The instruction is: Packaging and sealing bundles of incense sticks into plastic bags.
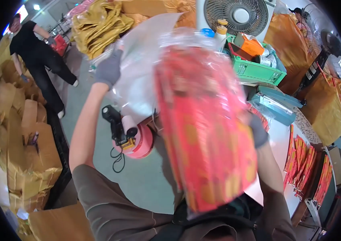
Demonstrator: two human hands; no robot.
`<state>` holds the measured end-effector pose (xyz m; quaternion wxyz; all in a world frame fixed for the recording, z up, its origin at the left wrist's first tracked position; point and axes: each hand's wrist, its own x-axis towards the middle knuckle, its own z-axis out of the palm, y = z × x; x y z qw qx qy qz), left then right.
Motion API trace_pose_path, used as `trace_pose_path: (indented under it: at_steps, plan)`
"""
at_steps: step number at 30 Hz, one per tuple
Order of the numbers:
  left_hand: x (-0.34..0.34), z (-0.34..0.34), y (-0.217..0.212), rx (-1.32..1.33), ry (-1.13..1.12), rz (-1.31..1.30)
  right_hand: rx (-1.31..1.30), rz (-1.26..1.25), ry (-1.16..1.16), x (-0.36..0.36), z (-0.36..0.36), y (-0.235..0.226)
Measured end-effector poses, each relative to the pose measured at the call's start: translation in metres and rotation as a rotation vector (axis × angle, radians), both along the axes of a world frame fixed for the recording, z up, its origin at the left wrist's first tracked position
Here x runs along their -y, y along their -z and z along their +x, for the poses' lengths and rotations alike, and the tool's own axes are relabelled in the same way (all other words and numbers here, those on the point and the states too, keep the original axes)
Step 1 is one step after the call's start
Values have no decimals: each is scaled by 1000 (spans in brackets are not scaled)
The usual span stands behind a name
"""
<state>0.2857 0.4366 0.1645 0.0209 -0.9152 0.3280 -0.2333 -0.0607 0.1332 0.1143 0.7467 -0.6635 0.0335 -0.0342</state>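
A large red and gold patterned pack in clear plastic wrap (206, 132) is held up in front of me, tilted and smeared by motion. My right hand (258, 130), in a grey glove, grips its right edge; the fingers are partly hidden behind it. Farther left, my left hand (108, 69), also gloved, reaches to the far left edge of the white table. Its fingers are closed on clear plastic film (134, 80), which spreads across the tabletop beside the pack.
A black handheld scanner (114, 122) rests by a pink round stool (140, 144). Beyond the pack stand a fan (240, 16) and a green crate (259, 71) of supplies. A blue-grey sealing device (275, 106) and red-gold strips (301, 162) lie right. Another person (38, 52) walks at far left, near brown-wrapped bundles (30, 148).
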Motion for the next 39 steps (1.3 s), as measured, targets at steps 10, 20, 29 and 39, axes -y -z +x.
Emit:
trace_pose_path:
  at_steps: [10,20,29,39]
  plan:
    - [-88,-276,24,-154,491,-286,-200,304,-310,-145,133,-20]
    - [-37,-482,6,-1164,1747,-1241,-56,646,-568,-272,94,46]
    - [-25,-516,-63,-1416,1960,-1095,50,944,-777,-350,86,88]
    - [-15,-312,73,-417,188,-1240,533,1321,-550,-266,102,104]
